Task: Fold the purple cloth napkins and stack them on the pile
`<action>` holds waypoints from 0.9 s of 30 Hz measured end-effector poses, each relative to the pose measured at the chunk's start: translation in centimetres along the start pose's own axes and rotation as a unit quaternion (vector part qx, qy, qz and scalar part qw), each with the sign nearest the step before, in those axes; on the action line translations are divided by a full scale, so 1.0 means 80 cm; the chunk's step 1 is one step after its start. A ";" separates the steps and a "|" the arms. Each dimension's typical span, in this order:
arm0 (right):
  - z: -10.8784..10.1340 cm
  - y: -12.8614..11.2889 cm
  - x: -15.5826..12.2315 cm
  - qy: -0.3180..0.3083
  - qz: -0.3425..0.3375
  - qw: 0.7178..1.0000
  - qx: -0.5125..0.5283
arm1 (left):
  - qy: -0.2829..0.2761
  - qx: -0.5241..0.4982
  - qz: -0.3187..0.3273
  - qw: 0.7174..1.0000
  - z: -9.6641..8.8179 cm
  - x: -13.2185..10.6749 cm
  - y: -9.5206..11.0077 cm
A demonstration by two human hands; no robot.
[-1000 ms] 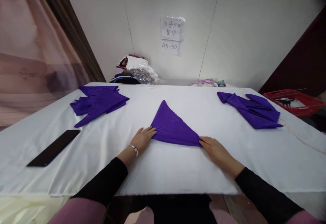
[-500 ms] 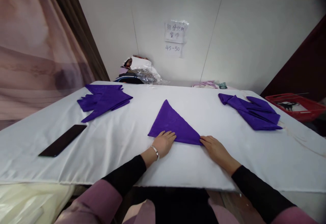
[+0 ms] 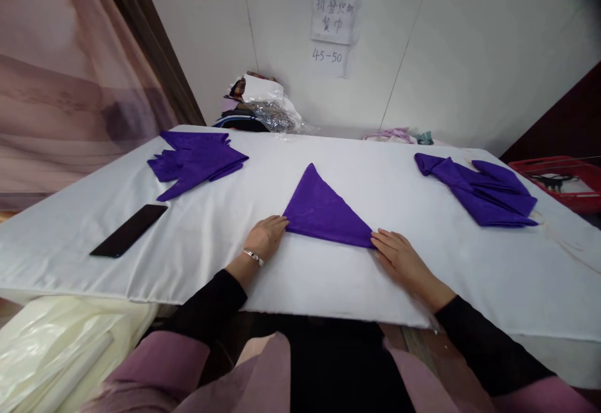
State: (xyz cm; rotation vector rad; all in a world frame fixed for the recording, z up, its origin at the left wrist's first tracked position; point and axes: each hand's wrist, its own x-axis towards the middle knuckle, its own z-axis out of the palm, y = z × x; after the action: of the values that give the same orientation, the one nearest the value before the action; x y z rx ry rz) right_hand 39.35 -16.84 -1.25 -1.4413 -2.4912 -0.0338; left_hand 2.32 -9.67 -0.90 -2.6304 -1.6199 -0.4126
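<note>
A purple cloth napkin [image 3: 326,209], folded into a triangle, lies flat with its point away from me and its long edge towards me. At its left corner my left hand [image 3: 267,238], with a silver bracelet at the wrist, is closed with the fingertips on the cloth. My right hand [image 3: 397,256] grips the right corner, fingers bent over it and the thumb mostly hidden. Both hands rest low on the white tablecloth [image 3: 319,281].
More folded purple napkins lie at the left [image 3: 201,163] and right [image 3: 483,191]. A dark phone-like slab [image 3: 129,231] is at the left front. Piled fabrics with clear plastic [image 3: 263,103] stand by the wall. A red basket [image 3: 558,166] sits beyond the right edge.
My left hand has slid left from the middle of the napkin's near edge to its left corner. My right hand stays at the right corner. The camera view has tilted down.
</note>
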 end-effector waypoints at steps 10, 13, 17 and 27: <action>0.015 -0.012 0.003 -0.042 0.009 0.999 0.002 | 0.019 0.033 -0.068 0.997 -0.001 0.005 -0.003; 0.014 -0.013 0.001 -0.058 0.012 0.998 0.018 | 0.019 0.042 -0.082 0.996 -0.002 0.004 -0.004; 0.010 -0.012 -0.003 -0.083 0.007 0.996 0.034 | 0.021 0.043 -0.082 0.995 -0.002 0.004 -0.005; 0.004 -0.015 -0.003 -0.115 0.012 0.992 0.050 | 0.054 -0.001 -0.021 0.998 -0.013 0.003 0.013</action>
State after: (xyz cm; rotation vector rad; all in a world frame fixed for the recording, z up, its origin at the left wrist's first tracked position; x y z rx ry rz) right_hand 38.35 -17.64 -1.46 -1.5079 -2.6119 0.2734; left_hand 3.10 -10.13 0.26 -2.5308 -1.6454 -0.5495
